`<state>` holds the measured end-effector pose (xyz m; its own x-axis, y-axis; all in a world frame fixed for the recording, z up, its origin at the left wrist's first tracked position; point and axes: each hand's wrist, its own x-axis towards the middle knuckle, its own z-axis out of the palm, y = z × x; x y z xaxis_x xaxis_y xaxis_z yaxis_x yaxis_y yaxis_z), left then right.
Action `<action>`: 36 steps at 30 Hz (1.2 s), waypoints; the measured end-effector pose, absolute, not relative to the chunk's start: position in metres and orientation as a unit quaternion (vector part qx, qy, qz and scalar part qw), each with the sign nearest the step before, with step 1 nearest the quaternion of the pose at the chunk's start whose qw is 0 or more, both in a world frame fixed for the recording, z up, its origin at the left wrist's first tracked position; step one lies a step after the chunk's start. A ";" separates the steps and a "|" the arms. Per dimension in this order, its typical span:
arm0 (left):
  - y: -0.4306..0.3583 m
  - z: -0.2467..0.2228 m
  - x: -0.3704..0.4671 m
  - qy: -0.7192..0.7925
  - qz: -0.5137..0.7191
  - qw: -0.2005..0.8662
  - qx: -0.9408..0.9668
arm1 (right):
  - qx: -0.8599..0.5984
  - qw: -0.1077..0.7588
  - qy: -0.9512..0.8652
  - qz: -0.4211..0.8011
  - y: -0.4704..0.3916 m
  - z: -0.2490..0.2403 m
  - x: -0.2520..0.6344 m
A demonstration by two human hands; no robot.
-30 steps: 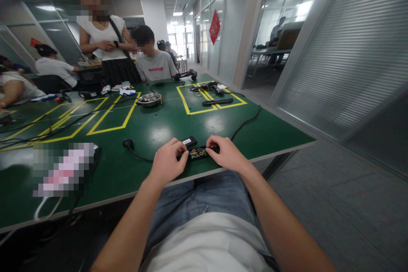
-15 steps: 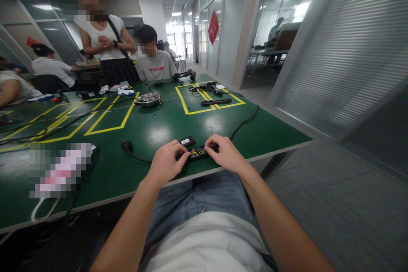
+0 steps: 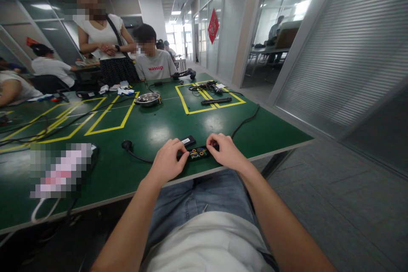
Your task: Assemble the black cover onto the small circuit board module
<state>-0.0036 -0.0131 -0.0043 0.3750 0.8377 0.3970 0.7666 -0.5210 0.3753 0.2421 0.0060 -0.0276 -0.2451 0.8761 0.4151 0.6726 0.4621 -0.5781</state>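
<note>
So on the green bench (image 3: 270, 136) a black plug (image 3: 126, 145) lies off to the left, its cord running to the left hand (image 3: 168, 157), which has thumb and fingers pinched on the left end of an open black case (image 3: 198, 153) by the near edge. Labelled black cover (image 3: 188, 140) sits just beyond. Right hand (image 3: 225, 151) is loosely curled at the other end, can't tell if it's gripping anything.
</note>
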 end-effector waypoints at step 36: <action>-0.012 -0.009 0.003 0.373 0.305 0.066 0.874 | -0.495 0.355 -0.779 0.149 0.016 -0.035 0.245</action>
